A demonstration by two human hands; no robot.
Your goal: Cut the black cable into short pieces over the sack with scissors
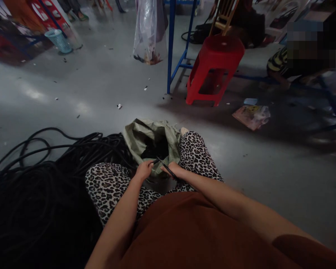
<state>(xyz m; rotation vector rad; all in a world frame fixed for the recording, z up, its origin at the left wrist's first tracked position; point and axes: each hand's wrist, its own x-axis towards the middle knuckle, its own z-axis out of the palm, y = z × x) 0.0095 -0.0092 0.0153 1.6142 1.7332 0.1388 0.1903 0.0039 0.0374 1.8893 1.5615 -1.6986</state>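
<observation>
My left hand [144, 170] is closed on the end of a black cord [156, 161], which points toward the right. In my right hand [172, 170] is a pair of dark scissors [166, 166], their blades reaching up to the cord's tip; whether they touch it I cannot tell. Both hands are over the near rim of a green woven sack [173, 140] standing between my knees. Dark pieces [155, 148] lie inside the sack, too shadowed to make out singly. To my left a large heap of black cord [44, 186] spreads over the floor in loose loops.
Ahead stands a red plastic stool [223, 46] beside a blue metal frame [172, 45]. A clear plastic bag [149, 33] hangs near it. Farther left is a light blue basket [59, 40]. A crumpled packet [253, 116] and small scraps lie on the grey floor. Another person [280, 61] is at the right.
</observation>
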